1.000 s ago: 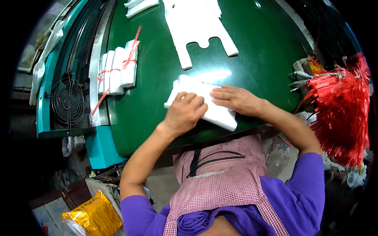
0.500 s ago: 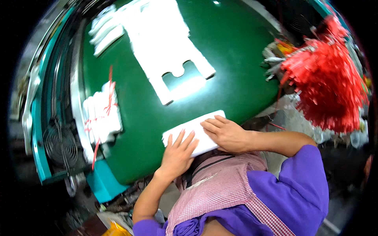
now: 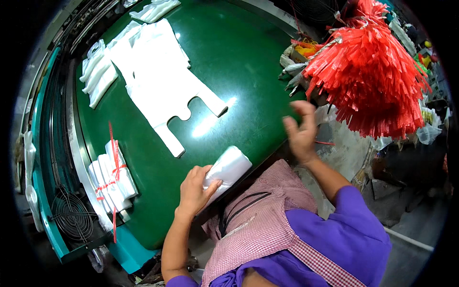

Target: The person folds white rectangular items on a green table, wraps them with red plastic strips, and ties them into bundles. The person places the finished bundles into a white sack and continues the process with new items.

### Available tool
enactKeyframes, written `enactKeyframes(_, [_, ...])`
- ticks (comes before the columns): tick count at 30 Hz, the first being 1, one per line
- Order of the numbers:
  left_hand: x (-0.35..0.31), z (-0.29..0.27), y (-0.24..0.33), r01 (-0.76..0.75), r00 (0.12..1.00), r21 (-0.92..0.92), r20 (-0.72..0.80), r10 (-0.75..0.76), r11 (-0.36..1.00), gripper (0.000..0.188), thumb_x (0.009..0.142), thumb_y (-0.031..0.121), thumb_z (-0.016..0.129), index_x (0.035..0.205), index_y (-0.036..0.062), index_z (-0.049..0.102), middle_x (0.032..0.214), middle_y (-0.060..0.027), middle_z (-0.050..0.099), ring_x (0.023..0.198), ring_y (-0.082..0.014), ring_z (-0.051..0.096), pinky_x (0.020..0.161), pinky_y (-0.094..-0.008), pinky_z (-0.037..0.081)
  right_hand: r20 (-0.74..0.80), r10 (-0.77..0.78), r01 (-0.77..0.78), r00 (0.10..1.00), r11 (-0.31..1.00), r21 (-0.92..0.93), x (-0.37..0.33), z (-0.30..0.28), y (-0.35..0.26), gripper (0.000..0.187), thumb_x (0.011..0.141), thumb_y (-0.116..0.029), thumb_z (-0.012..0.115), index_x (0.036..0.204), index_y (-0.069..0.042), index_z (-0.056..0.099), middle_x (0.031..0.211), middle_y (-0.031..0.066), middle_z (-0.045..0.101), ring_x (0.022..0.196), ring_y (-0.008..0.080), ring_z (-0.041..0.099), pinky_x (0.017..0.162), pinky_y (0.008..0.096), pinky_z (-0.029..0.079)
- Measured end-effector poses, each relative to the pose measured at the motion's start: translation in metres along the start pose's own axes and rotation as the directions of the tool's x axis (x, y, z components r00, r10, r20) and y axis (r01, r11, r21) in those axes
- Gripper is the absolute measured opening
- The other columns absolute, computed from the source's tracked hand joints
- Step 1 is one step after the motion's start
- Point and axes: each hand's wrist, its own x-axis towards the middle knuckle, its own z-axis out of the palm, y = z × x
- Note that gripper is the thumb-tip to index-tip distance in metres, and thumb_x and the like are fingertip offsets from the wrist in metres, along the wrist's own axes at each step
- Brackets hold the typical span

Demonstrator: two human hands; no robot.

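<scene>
My left hand [image 3: 193,191] grips a folded bundle of white plastic bags [image 3: 232,165] at the near edge of the green table, its thumb on the near side. My right hand [image 3: 302,133] is off the bundle, in the air past the table's right edge, fingers apart and holding nothing. It is slightly blurred. Beyond it hangs a thick bunch of red plastic strips [image 3: 366,81]. A flat stack of white vest-style plastic bags [image 3: 155,83], handles toward me, lies across the table beyond my left hand.
The green table [image 3: 258,91] has a rounded edge. At its left lie folded white bags tied with red strips [image 3: 111,179]; farther back are loose folded bags [image 3: 99,76]. A teal machine frame [image 3: 48,205] with a round wire guard [image 3: 71,217] borders the left.
My right hand has lifted off the white bundle and moved right toward the red strips. The bundle is now narrower and tilted, with my left hand closed around it. The view has shifted right.
</scene>
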Motion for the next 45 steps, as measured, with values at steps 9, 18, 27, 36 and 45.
enactKeyframes(9, [-0.044,0.023,-0.011,0.104,0.974,-0.870,-0.010,-0.226,0.483,0.032,0.081,0.015,0.068,0.107,-0.0023,0.061,0.104,-0.0063,0.058,0.096,-0.0186,0.056,0.084,-0.0318,0.044,0.220,0.063,-0.097,0.973,0.985,0.143,0.001,0.062,0.001,0.017,0.094,-0.012,0.050,0.094,-0.002,0.063,0.067,0.0018,0.056,0.059,0.0160,0.055,0.052,0.0299,0.044])
enactKeyframes(18, [-0.063,-0.025,-0.031,0.107,0.934,-0.903,-0.053,-0.354,0.417,0.035,0.081,0.013,0.069,0.109,-0.0051,0.061,0.098,-0.0086,0.067,0.087,-0.0169,0.063,0.080,-0.0311,0.050,0.945,-0.315,0.204,0.084,0.934,0.293,-0.057,0.070,-0.077,0.023,0.088,-0.023,0.056,0.086,-0.002,0.063,0.089,0.0162,0.064,0.083,0.0344,0.062,0.071,0.0437,0.050])
enactKeyframes(27, [-0.018,-0.013,-0.015,-0.025,0.987,0.015,-0.161,0.027,1.000,0.052,0.073,0.007,0.067,0.124,0.0077,0.057,0.101,-0.0142,0.061,0.100,-0.0309,0.053,0.087,-0.0410,0.043,0.993,-0.001,-0.871,0.120,0.480,0.106,-0.020,0.114,-0.092,0.037,0.097,-0.028,0.043,0.089,-0.002,0.067,0.081,0.0050,0.063,0.069,0.0109,0.057,0.060,0.0271,0.051])
enactKeyframes(36, [-0.023,0.007,-0.036,0.089,0.873,-0.679,-0.299,-0.385,0.729,0.007,0.083,0.001,0.063,0.087,-0.0029,0.068,0.072,-0.0046,0.064,0.059,-0.0084,0.054,0.056,-0.0226,0.045,0.659,-0.658,0.560,0.363,0.720,0.410,-0.045,0.114,-0.088,0.021,0.073,-0.013,0.060,0.085,0.004,0.063,0.099,0.0168,0.057,0.089,0.0291,0.059,0.063,0.0372,0.054])
enactKeyframes(45, [-0.028,0.023,-0.033,-0.182,0.822,-0.339,-0.567,-0.046,0.923,0.009,0.084,0.003,0.062,0.077,0.0002,0.056,0.084,-0.0094,0.058,0.078,-0.0168,0.056,0.064,-0.0281,0.044,0.989,-0.022,-0.887,0.149,0.439,0.144,-0.029,0.152,-0.076,0.015,0.073,-0.009,0.057,0.079,0.001,0.066,0.061,0.0108,0.061,0.041,0.0137,0.050,0.037,0.0297,0.039])
